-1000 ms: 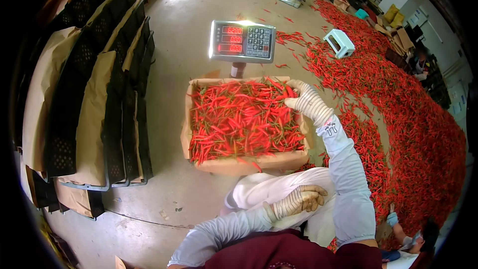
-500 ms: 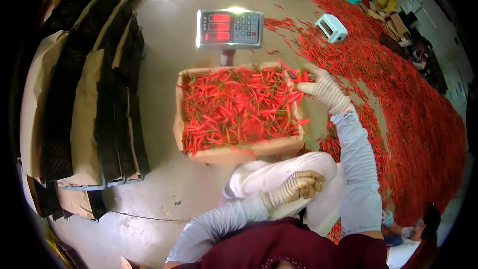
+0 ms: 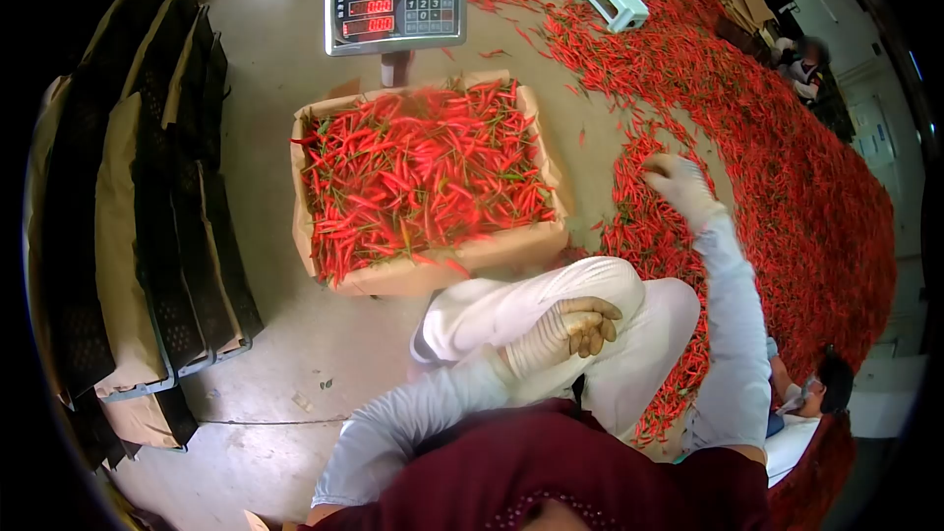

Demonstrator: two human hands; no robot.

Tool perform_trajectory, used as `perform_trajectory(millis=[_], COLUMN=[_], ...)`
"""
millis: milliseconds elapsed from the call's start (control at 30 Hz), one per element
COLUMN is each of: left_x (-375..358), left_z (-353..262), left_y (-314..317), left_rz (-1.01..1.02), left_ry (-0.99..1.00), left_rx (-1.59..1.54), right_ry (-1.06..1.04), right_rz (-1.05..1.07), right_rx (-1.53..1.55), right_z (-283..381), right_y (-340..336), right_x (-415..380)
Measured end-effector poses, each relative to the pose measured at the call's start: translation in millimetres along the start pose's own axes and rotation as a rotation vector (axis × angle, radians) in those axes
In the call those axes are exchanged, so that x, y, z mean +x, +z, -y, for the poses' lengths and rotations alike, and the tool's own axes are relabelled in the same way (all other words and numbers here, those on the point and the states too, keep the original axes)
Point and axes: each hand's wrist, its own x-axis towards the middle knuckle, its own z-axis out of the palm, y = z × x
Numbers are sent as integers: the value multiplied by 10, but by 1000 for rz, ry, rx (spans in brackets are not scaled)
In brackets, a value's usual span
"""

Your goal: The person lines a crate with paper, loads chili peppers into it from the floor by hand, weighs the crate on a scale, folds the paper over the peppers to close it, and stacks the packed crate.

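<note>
Red chili peppers [image 3: 423, 172] fill a paper-lined box [image 3: 442, 265] in front of me. Behind it, a digital scale display [image 3: 395, 12] shows lit red digits, the top row reading about 5.280. Gloved and loosely curled, my left hand [image 3: 580, 326] rests on my white-trousered leg with nothing visible in it. My right hand [image 3: 685, 192], also gloved, is to the right of the box over a heap of loose chili peppers [image 3: 639, 206]. Its fingers are bent inward, and whatever they may hold is hidden.
Black crates [image 3: 182, 285] lined with brown paper are stacked on the left. A large chili spread [image 3: 816, 256] covers the floor on the right, with a white stool [image 3: 615, 4] at its edge. Another person [image 3: 811, 398] sits low at right; one more [image 3: 804, 64] is farther back.
My right hand has moved from the box's right edge, where it held chili peppers, rightward and down over the loose heap. My left hand stays on my leg. The view has shifted.
</note>
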Motion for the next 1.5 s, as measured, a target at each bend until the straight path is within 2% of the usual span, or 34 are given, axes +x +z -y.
perform_trajectory(millis=[33, 67, 133, 200, 300, 367, 433, 500, 567, 633, 700, 733, 767, 833, 900, 967, 1067, 1133, 1167, 1200, 1233, 1300, 1367, 1500], left_x=[9, 19, 24, 3, -52, -82, -74, -57, -55, -30, -7, -40, -42, -45, -11, -4, 208, 292, 322, 347, 349, 321, 309, 375], left_z=[15, 31, 56, 69, 14, -35, -53, -36, -28, -4, 18, -69, -80, -79, -125, -229, -59, 11, 65, 74, 33, -91, -55, -127], left_y=[-2, -17, -43, -61, -41, 9, -2, -51, -22, -7, -31, 45, 57, 65, 46, 149, -66, -80, -76, -72, -71, -79, -91, -116], left_rz=[2, 3, 1, 12, 6, -7, -22, 79, 31, -7, -16, -103, -90, -170, -163, -181, -97, -73, -43, -12, -10, -133, -100, -272], left_ry=[-5, -4, -2, 25, 61, 62, 60, 63, 67, 67, 146, 88, 82, 178, 158, 27, 73, 91, 162, 241, 261, -205, -121, 113], left_rx=[2, -7, -14, -54, -10, -22, -37, 33, 10, -10, -49, 25, 22, -8, -15, -335, -413, -451, -526, -594, -568, -934, -724, -183], right_ry=[5, -237, -401, -291, -303, -313, -147, -155, -22, 46, 300, 257, 268, 378, 406, 301, 254, 242, 226, 206, 30, -172, 241, 78], right_rz=[193, 26, 119, 196, 314, 355, 424, 409, 418, 467, 468, 505, 497, 459, 493, 410, 311, 316, 325, 330, 93, -141, 222, 300], right_rx=[15, 54, 4, -186, -368, -372, -365, -314, 217, 322, 727, 870, 865, 1360, 1432, 1581, 1729, 1801, 1870, 1872, 1540, 1208, 2027, 2004], right_z=[563, 394, 837, 1112, 1211, 1275, 1323, 1259, 1081, 1010, 1092, 1050, 1068, 1130, 1111, 1148, 1285, 1321, 1344, 1341, 1328, 1495, 1775, 1713], right_y=[-81, 424, 625, 814, 999, 1017, 1009, 914, 818, 694, 454, 359, 287, 195, 173, 205, 190, 206, 217, 293, 430, 415, 102, 0], right_x=[128, 273, 491, 688, 850, 887, 918, 878, 851, 785, 594, 499, 393, 194, 81, -8, -146, -214, -247, -276, -285, -321, -536, -783])
